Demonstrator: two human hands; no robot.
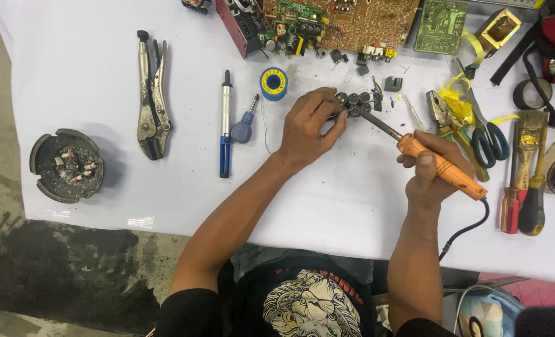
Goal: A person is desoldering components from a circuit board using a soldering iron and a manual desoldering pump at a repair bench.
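Left hand (307,128) pinches a cluster of small dark cylindrical components (356,103) against the white table (90,81), near its far edge. Right hand (426,171) grips an orange-handled soldering iron (440,167), its tip touching the cluster. A blue solder spool (273,83) lies just beside the left hand.

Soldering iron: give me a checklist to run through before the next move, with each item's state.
1. Right hand grips the soldering iron by its orange handle: ok.
2. Iron tip meets the cluster of small dark components: ok.
3. Left hand steadies the cluster: ok.
4. Left fingers safely away from the tip: not ok, they are close.
5. Solder spool nearby on the table: ok.
6. Iron hot: cannot tell.
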